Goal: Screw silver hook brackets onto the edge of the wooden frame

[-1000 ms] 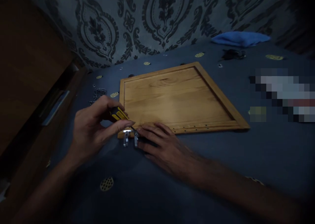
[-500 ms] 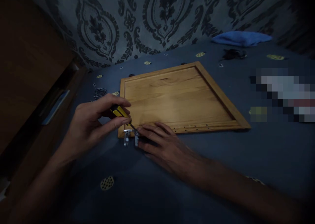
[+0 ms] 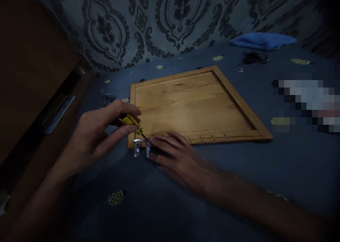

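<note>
My left hand (image 3: 99, 130) is closed round a yellow-and-black screwdriver (image 3: 132, 121), gripped between thumb and fingers. The shaft slants down to the top of a small metal hook (image 3: 148, 150) at the near left edge of a framed wooden panel (image 3: 175, 107). A second metal bracket or hook (image 3: 136, 148) sits just left of it. My right hand (image 3: 177, 151) lies palm down across the panel's near edge, fingers spread and fingertips beside the hook at the screwdriver tip. Whether a screw is under the tip is too small to tell. Several dark holes dot the near rail to the right.
The panel lies on a dark blue patterned cloth (image 3: 117, 220). Tangled small metal pieces (image 3: 108, 99) lie beyond my left hand. At the back right are a blue cloth (image 3: 262, 40) and a dark object (image 3: 253, 57). A blurred-out item (image 3: 308, 96) lies right; wooden furniture (image 3: 34, 65) stands left.
The screwdriver handle has turned in my left fingers, showing more yellow. Both hands stay in nearly the same place, and the view has shifted slightly.
</note>
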`<state>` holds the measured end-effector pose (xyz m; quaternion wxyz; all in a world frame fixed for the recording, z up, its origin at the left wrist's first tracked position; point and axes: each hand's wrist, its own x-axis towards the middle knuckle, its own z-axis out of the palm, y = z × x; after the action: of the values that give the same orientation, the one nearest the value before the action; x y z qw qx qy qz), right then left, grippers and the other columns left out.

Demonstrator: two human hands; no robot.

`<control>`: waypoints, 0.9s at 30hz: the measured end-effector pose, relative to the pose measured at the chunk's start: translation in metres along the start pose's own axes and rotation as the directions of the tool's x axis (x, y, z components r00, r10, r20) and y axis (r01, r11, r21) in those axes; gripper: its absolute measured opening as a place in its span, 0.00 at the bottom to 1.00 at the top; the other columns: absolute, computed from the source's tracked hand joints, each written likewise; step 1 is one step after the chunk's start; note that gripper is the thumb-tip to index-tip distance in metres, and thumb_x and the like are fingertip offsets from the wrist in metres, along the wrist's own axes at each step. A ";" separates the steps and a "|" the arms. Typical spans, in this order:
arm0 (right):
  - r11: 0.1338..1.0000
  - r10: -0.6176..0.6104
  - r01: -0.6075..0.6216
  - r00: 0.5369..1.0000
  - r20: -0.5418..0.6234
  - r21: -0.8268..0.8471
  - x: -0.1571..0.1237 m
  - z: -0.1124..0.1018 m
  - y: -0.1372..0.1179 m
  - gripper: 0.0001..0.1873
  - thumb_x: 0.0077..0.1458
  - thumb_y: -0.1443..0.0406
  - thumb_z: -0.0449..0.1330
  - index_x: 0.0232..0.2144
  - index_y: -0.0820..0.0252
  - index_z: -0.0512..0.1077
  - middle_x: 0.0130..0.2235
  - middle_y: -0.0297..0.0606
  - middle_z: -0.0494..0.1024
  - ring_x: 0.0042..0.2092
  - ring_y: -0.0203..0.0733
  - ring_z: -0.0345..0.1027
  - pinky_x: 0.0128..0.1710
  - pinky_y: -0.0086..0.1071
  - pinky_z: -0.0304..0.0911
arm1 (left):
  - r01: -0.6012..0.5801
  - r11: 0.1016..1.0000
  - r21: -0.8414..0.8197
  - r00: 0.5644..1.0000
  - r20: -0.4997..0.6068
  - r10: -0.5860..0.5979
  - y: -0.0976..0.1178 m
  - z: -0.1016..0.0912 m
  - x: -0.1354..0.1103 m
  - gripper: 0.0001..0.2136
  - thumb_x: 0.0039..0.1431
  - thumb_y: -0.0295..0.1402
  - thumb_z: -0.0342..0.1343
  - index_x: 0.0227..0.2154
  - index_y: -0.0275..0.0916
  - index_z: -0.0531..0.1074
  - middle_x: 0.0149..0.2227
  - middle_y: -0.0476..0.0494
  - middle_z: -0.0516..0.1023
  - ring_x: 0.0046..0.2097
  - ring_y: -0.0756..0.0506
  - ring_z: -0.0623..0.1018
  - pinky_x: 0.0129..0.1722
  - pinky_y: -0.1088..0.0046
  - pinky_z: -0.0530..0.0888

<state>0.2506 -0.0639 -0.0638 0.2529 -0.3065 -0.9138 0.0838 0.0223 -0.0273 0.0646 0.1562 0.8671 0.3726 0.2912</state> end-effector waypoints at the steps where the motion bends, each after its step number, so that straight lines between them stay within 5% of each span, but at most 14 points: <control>1: 1.000 -0.005 0.005 1.000 -0.011 -0.003 -0.001 0.001 0.000 0.15 0.71 0.65 0.56 0.56 0.53 0.75 0.63 0.44 0.74 0.67 0.50 0.61 0.66 0.56 0.58 | 0.010 1.000 0.023 0.999 -0.054 -0.008 -0.001 0.004 0.000 0.05 0.65 0.36 0.62 0.43 0.46 0.76 0.37 0.51 0.81 0.35 0.47 0.82 0.32 0.74 0.80; 7: 1.000 -0.011 0.011 1.000 -0.029 0.006 -0.003 0.003 0.001 0.15 0.72 0.64 0.53 0.55 0.55 0.75 0.63 0.45 0.73 0.67 0.51 0.63 0.64 0.58 0.60 | 0.030 0.999 0.041 0.987 -0.158 -0.023 -0.004 0.013 0.001 0.11 0.61 0.43 0.66 0.34 0.46 0.71 0.27 0.55 0.72 0.26 0.51 0.73 0.25 0.76 0.77; 15: 1.000 -0.007 0.008 0.999 -0.041 0.014 -0.001 0.003 0.001 0.16 0.72 0.64 0.54 0.56 0.53 0.75 0.61 0.44 0.75 0.67 0.50 0.62 0.65 0.56 0.59 | -0.028 0.998 0.063 0.972 -0.233 0.042 -0.001 0.002 0.000 0.08 0.60 0.34 0.68 0.35 0.41 0.73 0.27 0.55 0.72 0.27 0.53 0.73 0.24 0.79 0.73; 27: 1.000 0.002 -0.002 1.000 0.005 0.009 0.000 -0.001 0.000 0.16 0.71 0.64 0.55 0.57 0.53 0.75 0.64 0.43 0.73 0.68 0.49 0.61 0.66 0.55 0.58 | -0.043 0.996 0.082 0.985 -0.164 0.056 -0.002 0.009 0.000 0.09 0.62 0.36 0.67 0.36 0.42 0.72 0.27 0.55 0.75 0.27 0.52 0.76 0.26 0.81 0.77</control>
<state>0.2515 -0.0640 -0.0632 0.2518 -0.3062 -0.9137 0.0890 0.0270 -0.0264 0.0562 0.0832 0.8543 0.3739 0.3514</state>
